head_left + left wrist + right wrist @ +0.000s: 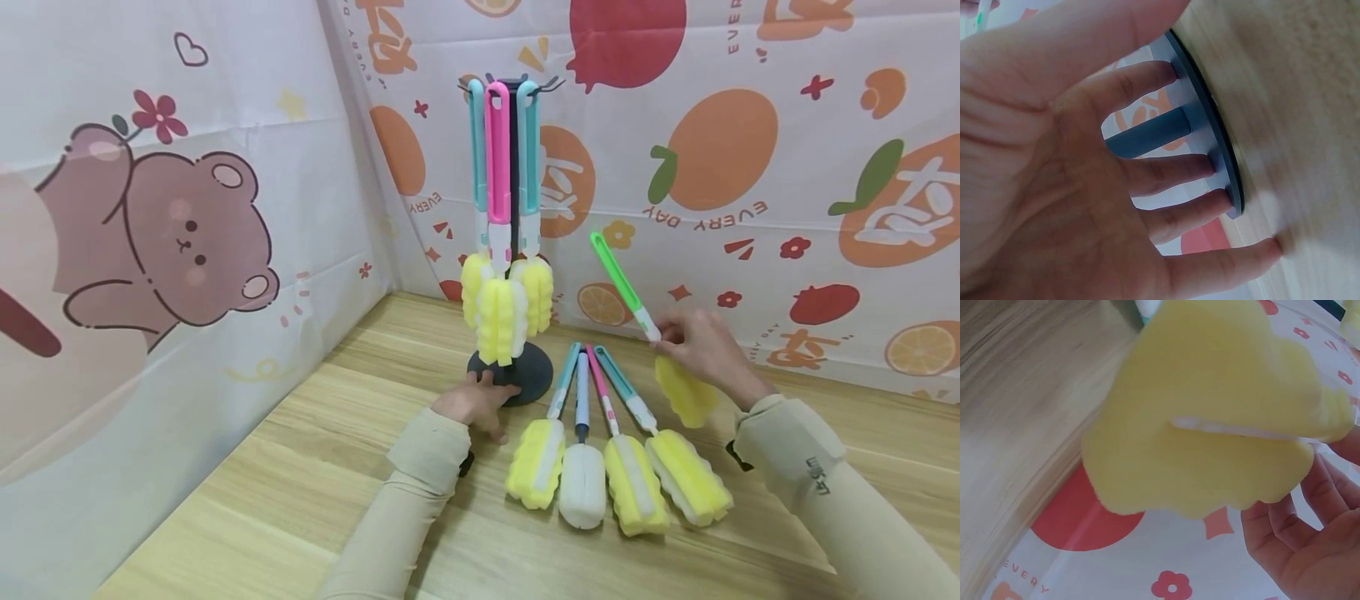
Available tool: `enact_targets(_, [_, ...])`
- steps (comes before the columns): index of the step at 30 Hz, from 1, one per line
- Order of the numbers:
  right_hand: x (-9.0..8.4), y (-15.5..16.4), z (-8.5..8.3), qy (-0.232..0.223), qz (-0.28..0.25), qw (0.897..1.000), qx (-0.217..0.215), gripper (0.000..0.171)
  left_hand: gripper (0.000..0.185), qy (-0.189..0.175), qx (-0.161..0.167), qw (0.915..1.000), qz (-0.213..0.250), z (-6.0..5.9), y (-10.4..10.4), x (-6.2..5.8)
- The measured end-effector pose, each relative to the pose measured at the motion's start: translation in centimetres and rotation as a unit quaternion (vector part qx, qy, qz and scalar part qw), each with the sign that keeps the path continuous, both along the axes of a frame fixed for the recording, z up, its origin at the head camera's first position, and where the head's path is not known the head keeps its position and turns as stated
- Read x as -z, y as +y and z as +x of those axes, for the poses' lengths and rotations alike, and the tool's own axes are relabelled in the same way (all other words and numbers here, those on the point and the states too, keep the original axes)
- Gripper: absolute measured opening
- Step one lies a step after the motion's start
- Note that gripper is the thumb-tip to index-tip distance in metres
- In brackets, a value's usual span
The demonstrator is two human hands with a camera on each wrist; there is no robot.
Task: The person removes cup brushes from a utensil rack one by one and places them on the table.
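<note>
Printed cloth with a bear on the left and oranges on the far side is hanging around a wooden table (262,500), on which the work is being done. At the right of the scene a green-handled sponge brush (626,287) is being held up off the table by the right hand (705,346), whose fingers are curling around the white neck between handle and sponge; the handle is tilting up and to the left, and the yellow sponge head (1210,419) is hanging below the hand, filling most of the right wrist view. To the left, a dark stand (517,375) is being steadied by the left hand (472,404): straight, spread fingers (1166,169) are being pressed against the rim of its round base (1210,131), with nothing being gripped. Three brushes, two with teal handles and one with a pink handle (498,158), are hanging from hooks at the top of the stand, their yellow sponges bunching just above the base. Between the two hands, on the near part of the table, four more brushes (600,467) are lying side by side, handles converging toward the far side; three are carrying yellow sponges and one a white sponge (582,487). Both forearms are being covered by beige sleeves (825,492).
</note>
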State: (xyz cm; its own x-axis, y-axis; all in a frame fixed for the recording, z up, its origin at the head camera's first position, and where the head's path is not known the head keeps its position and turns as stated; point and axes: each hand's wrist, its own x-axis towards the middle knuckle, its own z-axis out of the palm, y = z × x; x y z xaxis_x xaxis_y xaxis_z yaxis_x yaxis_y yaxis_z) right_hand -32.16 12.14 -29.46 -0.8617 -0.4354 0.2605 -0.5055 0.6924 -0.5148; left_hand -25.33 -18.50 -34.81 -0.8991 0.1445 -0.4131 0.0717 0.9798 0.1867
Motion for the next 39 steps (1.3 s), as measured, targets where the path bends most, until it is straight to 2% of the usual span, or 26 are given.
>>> enact_targets(10, [0.4,0.5,-0.4,-0.039,0.027,0.999,0.003,0.019,0.079,-0.005,-0.007,0.9999,0.008,0.0,0.1,0.0])
enact_targets(25, [1.1,0.8,-0.4,-0.043,0.074,0.996,-0.003,0.017,0.079,-0.001,-0.008,1.0000,0.003,0.0,0.2,-0.1])
enact_targets(39, [1.8,1.6,-0.3,-0.089,0.099,0.991,0.003,0.021,0.078,0.000,-0.006,1.0000,0.001,0.0,0.2,0.0])
